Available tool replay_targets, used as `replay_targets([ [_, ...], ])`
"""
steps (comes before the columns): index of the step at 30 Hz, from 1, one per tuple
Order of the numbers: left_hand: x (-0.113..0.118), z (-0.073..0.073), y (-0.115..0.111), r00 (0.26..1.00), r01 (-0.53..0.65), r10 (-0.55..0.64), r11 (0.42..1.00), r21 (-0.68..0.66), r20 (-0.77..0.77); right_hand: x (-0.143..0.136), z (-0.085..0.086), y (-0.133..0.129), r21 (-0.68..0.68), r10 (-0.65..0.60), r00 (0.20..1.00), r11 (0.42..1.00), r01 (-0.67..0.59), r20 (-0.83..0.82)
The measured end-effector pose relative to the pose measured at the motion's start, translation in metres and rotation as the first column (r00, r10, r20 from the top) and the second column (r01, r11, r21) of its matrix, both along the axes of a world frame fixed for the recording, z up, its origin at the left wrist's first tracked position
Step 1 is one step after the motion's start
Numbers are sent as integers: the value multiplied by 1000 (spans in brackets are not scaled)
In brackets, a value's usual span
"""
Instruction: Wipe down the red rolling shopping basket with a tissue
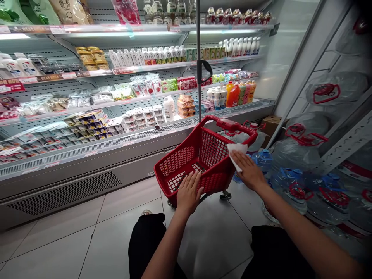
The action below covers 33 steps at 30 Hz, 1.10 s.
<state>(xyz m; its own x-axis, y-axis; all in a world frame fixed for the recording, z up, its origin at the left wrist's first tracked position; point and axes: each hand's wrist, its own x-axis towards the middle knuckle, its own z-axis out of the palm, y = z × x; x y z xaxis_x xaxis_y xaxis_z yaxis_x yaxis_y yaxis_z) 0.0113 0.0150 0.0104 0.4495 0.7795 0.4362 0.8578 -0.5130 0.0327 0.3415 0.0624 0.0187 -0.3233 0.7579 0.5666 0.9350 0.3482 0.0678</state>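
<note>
A red plastic shopping cart (213, 182) with lattice sides stands in front of me, and its basket holds nothing that I can see. On its near rim lies my left hand (188, 190), fingers stretched out and nothing held. My right hand (247, 166) presses a white wipe (238, 148) against the outside of the basket near the handle end. The wipe is partly hidden under its fingers. Above the right hand is the red cart handle (236, 126).
An open refrigerated shelf (128, 145) with bottles, cartons and tubs runs behind the cart. A grey pole with a loop handle (199, 71) rises beside the cart. On the right, large water bottles (305, 155) with red handles crowd a rack. Tiled floor (116, 232) lies below.
</note>
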Motion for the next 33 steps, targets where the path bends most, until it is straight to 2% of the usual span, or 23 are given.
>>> replay_targets([
  [3, 1, 0, -3, 1000, -11, 11, 1000, -3, 2, 25, 8, 18, 56, -111, 986, 991, 119, -128],
  [6, 6, 0, -4, 1000, -24, 24, 1000, -15, 3, 18, 8, 27, 61, -139, 974, 986, 152, -176],
  [9, 10, 0, -2, 999, -45, 46, 999, -15, 10, -22, -1, 18, 9, -64, 993, 998, 66, -97],
  [12, 9, 1, 3, 999, -36, 36, 999, -20, 10, -66, -13, 1, -50, 110, 994, 993, -109, 5],
  [14, 2, 3, 7, 1000, -10, 10, 999, -39, 2, -75, -18, -5, -71, 201, 978, 978, -197, 51],
  [17, -20, 3, 10, 999, -48, 48, 996, -73, -3, -49, -14, 2, -54, 194, 978, 980, -190, 75],
  [20, -49, 0, 9, 991, -136, 135, 986, -99, -8, -2, -2, 23, -11, 64, 997, 998, -64, 49],
  [22, -63, -3, 7, 988, -152, 151, 982, -113, -11, 21, 6, 40, 0, -9, 1000, 1000, 9, 25],
  [25, -69, -9, 6, 988, -153, 153, 982, -112, -9, 25, 10, 61, -30, -104, 994, 994, 103, -32],
  [27, -64, -13, 7, 986, -166, 167, 981, -97, 0, 6, 6, 67, -68, -127, 991, 990, 124, -46],
  [29, -54, -15, 9, 981, -190, 192, 979, -77, 17, -27, -5, 63, -103, -80, 996, 992, 77, -31],
  [33, -33, -18, 7, 972, -229, 230, 973, -27, 55, -113, -31, 20, -172, 142, 988, 973, -151, -66],
])
